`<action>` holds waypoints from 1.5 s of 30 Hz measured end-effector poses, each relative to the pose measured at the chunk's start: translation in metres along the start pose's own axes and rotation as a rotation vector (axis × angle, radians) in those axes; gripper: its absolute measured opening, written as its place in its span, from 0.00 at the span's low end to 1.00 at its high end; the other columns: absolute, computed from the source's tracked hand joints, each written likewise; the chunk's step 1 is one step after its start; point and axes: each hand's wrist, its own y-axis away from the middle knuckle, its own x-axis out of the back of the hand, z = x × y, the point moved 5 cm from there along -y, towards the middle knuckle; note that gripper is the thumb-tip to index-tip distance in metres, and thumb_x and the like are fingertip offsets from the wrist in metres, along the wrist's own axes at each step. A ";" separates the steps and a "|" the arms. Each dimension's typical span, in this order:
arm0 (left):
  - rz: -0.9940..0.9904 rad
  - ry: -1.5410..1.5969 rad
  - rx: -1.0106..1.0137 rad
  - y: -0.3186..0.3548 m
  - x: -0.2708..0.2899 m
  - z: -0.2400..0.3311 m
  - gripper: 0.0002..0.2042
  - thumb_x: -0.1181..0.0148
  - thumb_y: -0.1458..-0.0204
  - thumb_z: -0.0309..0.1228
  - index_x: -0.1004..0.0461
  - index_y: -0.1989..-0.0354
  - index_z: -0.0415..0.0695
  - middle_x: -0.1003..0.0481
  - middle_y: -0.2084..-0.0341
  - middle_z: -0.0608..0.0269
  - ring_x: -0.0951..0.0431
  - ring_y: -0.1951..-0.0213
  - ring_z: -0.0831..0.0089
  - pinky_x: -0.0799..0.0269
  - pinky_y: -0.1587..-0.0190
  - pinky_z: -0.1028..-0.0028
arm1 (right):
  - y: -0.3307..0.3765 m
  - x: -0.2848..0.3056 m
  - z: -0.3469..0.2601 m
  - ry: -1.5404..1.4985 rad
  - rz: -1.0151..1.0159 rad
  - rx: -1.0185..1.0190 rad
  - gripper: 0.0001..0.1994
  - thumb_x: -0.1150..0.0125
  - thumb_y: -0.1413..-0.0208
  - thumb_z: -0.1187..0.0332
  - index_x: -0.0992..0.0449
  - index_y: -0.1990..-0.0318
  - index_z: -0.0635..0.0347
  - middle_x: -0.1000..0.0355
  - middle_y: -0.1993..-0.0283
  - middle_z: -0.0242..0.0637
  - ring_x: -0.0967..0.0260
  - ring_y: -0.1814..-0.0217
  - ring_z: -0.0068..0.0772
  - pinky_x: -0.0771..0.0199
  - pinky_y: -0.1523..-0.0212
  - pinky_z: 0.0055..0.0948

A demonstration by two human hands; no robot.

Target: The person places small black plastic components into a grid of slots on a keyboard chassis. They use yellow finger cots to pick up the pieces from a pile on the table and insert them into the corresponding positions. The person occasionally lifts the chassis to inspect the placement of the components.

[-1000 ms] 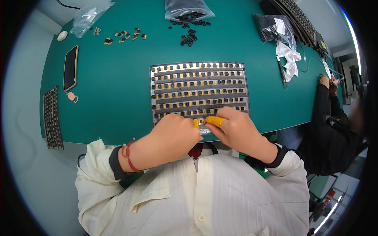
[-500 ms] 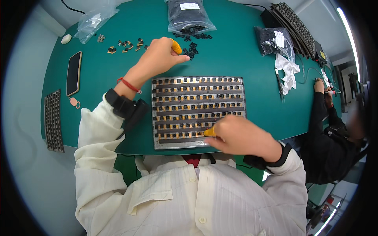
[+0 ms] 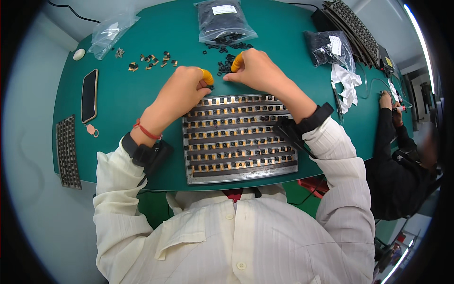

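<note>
A metal tray (image 3: 241, 176) with rows of small parts, black squares on gold-coloured pieces, lies in front of me. Above its far left corner, my left hand (image 3: 187, 87) pinches a small black square part (image 3: 210, 87). My right hand (image 3: 257, 71) reaches across the tray's right side to the loose pile of black square parts (image 3: 223, 66). Its thumb and forefinger are closed together at the pile's edge, and whether a part is between them is hidden. Both hands wear yellow finger cots (image 3: 206, 75).
An opened clear bag of black parts (image 3: 220, 21) lies behind the pile. Loose gold-and-black pieces (image 3: 150, 60), a phone (image 3: 89, 96) and another tray (image 3: 68, 151) are at left. At right are a second bag (image 3: 326, 47), white tissue (image 3: 347, 87), tweezers (image 3: 337, 102), stacked trays (image 3: 350, 31) and a co-worker's arm (image 3: 387, 123).
My right hand has gone from the tray's near rows up to the pile. The left hand has come back from the pile toward the tray's far edge with a black part.
</note>
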 end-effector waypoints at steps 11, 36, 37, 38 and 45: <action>0.008 0.090 0.107 0.000 0.000 -0.004 0.11 0.33 0.52 0.25 0.20 0.63 0.31 0.19 0.72 0.50 0.18 0.68 0.66 0.23 0.63 0.71 | 0.014 0.000 -0.012 0.072 -0.001 0.149 0.10 0.32 0.52 0.71 0.18 0.65 0.70 0.22 0.69 0.53 0.21 0.66 0.46 0.22 0.62 0.36; -0.153 -0.019 -0.284 0.089 -0.039 0.090 0.07 0.35 0.55 0.28 0.22 0.75 0.36 0.25 0.77 0.56 0.26 0.71 0.59 0.30 0.61 0.64 | 0.019 -0.003 -0.004 0.061 0.068 0.119 0.10 0.30 0.54 0.71 0.18 0.64 0.67 0.21 0.68 0.49 0.21 0.66 0.43 0.22 0.61 0.34; -0.156 -0.022 -0.300 0.093 -0.045 0.093 0.07 0.35 0.55 0.28 0.22 0.75 0.37 0.25 0.76 0.56 0.26 0.70 0.59 0.30 0.60 0.65 | 0.019 -0.003 -0.002 0.054 0.070 0.102 0.10 0.30 0.54 0.71 0.18 0.64 0.67 0.21 0.68 0.49 0.21 0.66 0.42 0.22 0.61 0.33; -0.161 -0.027 -0.316 0.096 -0.051 0.095 0.06 0.35 0.55 0.28 0.22 0.76 0.37 0.25 0.75 0.56 0.26 0.70 0.60 0.31 0.59 0.66 | 0.019 -0.003 0.000 0.045 0.073 0.086 0.10 0.29 0.54 0.71 0.17 0.64 0.66 0.21 0.67 0.48 0.21 0.66 0.42 0.21 0.61 0.33; -0.159 -0.192 -0.374 0.103 -0.070 0.102 0.06 0.36 0.53 0.28 0.21 0.73 0.36 0.26 0.76 0.58 0.27 0.71 0.61 0.32 0.58 0.67 | 0.019 -0.004 0.002 0.030 0.136 0.155 0.08 0.30 0.54 0.71 0.17 0.66 0.66 0.22 0.70 0.50 0.21 0.68 0.47 0.21 0.61 0.37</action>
